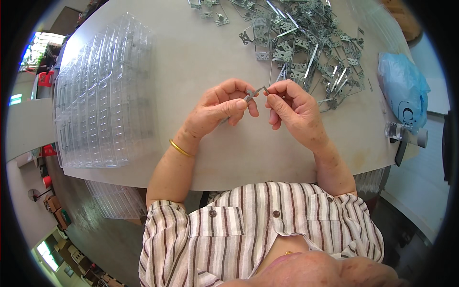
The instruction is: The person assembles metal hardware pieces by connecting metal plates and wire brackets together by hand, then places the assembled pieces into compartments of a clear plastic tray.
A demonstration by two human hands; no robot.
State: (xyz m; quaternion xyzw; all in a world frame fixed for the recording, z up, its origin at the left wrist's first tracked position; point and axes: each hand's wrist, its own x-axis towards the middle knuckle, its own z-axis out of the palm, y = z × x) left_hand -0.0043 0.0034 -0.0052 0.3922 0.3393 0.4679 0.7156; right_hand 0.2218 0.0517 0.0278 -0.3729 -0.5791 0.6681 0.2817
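Over the middle of the table, my left hand pinches a small grey metal bracket between thumb and fingers. A thin strip of it runs out below the palm. My right hand is closed at the bracket's bent, narrow end, thumb against forefinger. The two hands are close together but apart, joined by this thin metal. How the piece is shaped inside my fingers is hidden. Beyond the hands lies a loose heap of similar metal brackets, with flat plates and long thin rods tangled together.
Stacked clear plastic trays stand on the table's left side. At the right edge are a blue plastic bag and a clear bottle lying on its side. More clear trays sit below the table edge at the left.
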